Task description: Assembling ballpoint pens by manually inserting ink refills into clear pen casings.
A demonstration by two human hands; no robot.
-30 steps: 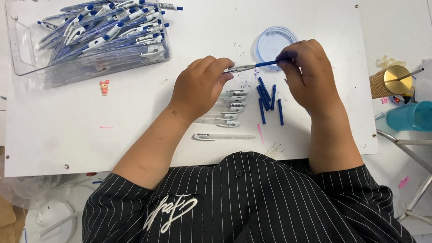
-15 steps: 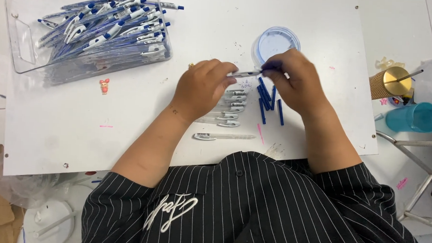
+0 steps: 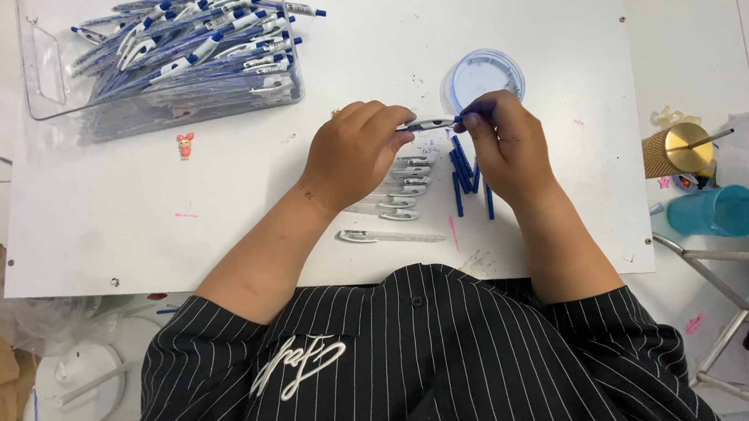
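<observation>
Right now the left hand [image 3: 356, 155] pinches the clear barrel of a pen [image 3: 427, 124] near the middle of the frame, and the right hand [image 3: 504, 145] pinches the blue end of the same pen, so both hands are closed on it above the white tabletop [image 3: 222, 229]. It looks like the pen is being put together, with the blue part going in; a straight push would seat it. Just below lie clear pen barrels [image 3: 397, 186] and blue pen parts [image 3: 464, 176]. A round blue lid [image 3: 484, 75] sits above. At upper left, a clear bin [image 3: 159, 45] holds many pens.
</observation>
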